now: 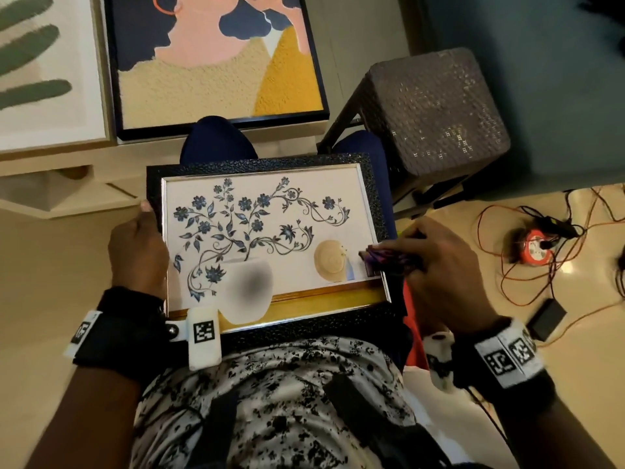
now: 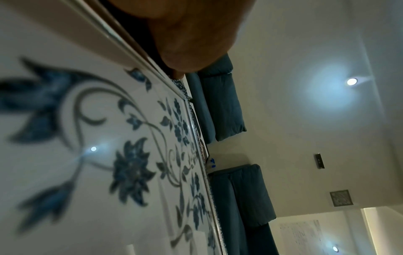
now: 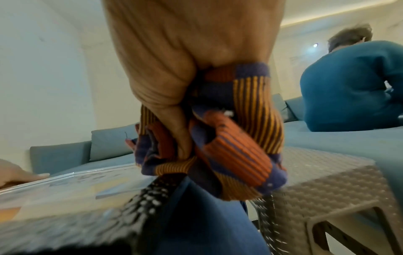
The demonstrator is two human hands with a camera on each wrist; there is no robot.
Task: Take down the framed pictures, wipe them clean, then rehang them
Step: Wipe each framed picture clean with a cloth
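1. Wiping was under way: a person sat w/ the floral picture (image 1: 267, 238) flat across the lap, already off the wall
2. The left hand (image 1: 137, 252) gripped the pic's left edge, fingers curled round the black textured frame (image 1: 257, 164)
3. The right hand (image 1: 436, 265) was bunched round a striped cloth (image 3: 229, 138), purple & orange, pressed at the glass's lower right corner, near the frame's edge
4. Progress, as a judgement: take-down done for this one, cleaning partway; how much of the glass was already wiped can't be told. Rehanging not yet done
5. Two more framed pics leaned just ahead of the knees, a figure print in a black frame (image 1: 216, 62) & a leaf print in a pale frame (image 1: 44, 69); whether these were cleaned can't be told
6. Around: a woven stool (image 1: 436, 113) stood close on the right, w/ an orange cable reel (image 1: 536, 247) & loose wires on the floor beyond, a likely trip risk when getting up to rehang
7. In the right wrist view another person in a blue top (image 3: 353, 86) sat on a sofa, back turned, well apart
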